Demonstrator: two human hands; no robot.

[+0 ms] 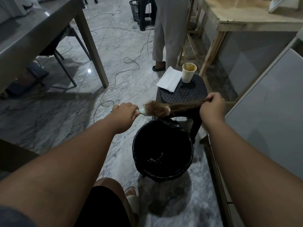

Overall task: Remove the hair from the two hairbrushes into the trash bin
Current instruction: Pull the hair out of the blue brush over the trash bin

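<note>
My left hand (123,113) grips the pale green handle of a hairbrush (148,110), held level above the far rim of the trash bin (190,145). Brown hair (185,106) is tangled over the brush head and stretches in a strand to the right. My right hand (213,106) pinches the end of that strand, pulled away from the brush. The bin is black, lined with a black bag, and stands on the floor just below both hands. Only one hairbrush is in view.
A black plastic stool (182,95) stands behind the bin, carrying a white napkin (168,79) and a paper cup (188,72) with a stick in it. A person's legs (164,38) stand beyond it. Cables trail over the marble floor. Grey table left, wooden bench and cabinet right.
</note>
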